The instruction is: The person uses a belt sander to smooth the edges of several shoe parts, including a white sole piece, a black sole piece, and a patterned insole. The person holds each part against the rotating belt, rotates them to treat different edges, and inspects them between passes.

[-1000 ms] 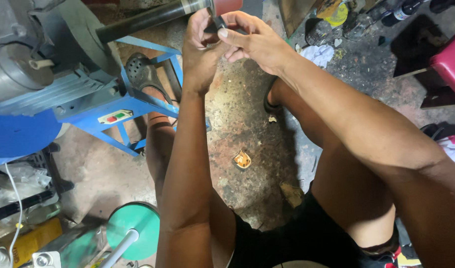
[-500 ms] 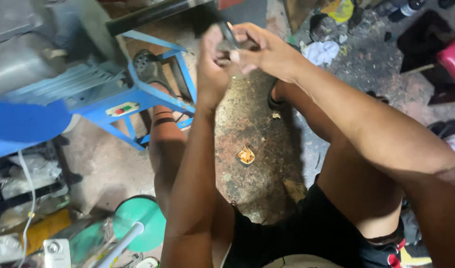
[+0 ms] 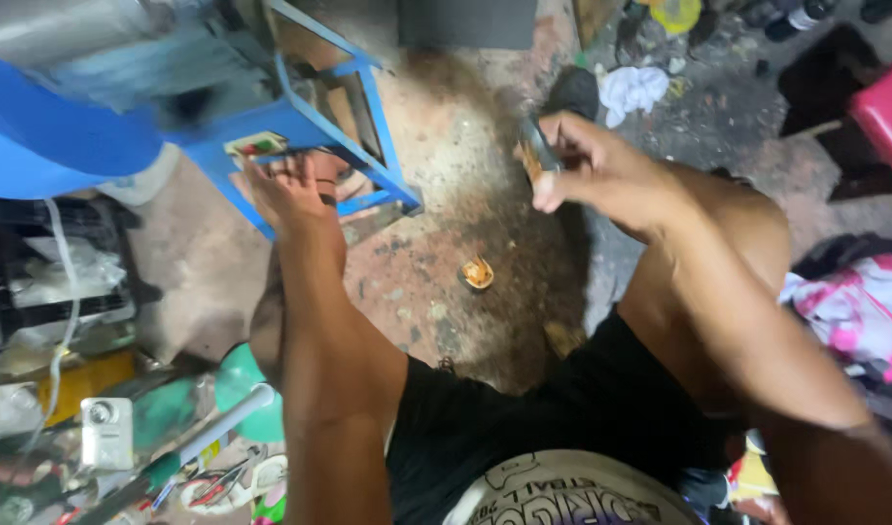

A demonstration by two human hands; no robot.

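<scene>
Dark tool (image 3: 536, 154) upright in right hand (image 3: 601, 175)

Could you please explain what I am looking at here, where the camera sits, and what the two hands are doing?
The picture comes from a camera worn on a person's head, looking down at their own arms and knees; they seem to be seated low over a stained concrete floor. The right hand pinches a small, narrow object; it is too blurred to identify. The left hand is spread open, holding nothing, reaching toward a blue metal frame that carries a machine. On the floor between the knees lies a small yellowish scrap. A white rag lies farther off, and tools and clutter crowd the left edge.
</scene>
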